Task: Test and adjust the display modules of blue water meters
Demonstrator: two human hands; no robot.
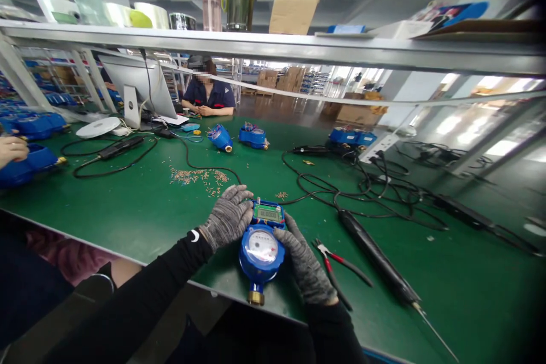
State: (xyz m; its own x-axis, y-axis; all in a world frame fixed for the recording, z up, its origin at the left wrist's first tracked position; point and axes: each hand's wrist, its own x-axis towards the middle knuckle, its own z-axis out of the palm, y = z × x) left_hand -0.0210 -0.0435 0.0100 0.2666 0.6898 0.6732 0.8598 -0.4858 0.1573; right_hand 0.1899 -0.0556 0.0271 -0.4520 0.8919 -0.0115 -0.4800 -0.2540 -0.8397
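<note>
Green tabletop (pixel 128 205), pliers (pixel 325 250) at right. Meter (pixel 262 247) near front edge, display (pixel 268 214) facing up. Looks like a steadying step: left hand (pixel 228 216) and right hand (pixel 305 264) grasp opposite sides, grip around meter. Next move calls for even support.

So it's a glossy blue water meter with a round white dial under a shiny clear cover (pixel 261 246). Lying face-up on the green bench (pixel 191 222), right by the near edge, threaded brass end (pixel 256 297) pointing at that edge. On its far side there's a blue rectangular box, open, green circuit board (pixel 257 214) exposed, grey LCD (pixel 268 215) lit up with digits (too small to read for sure), reddish wires along the bottom.
</note>
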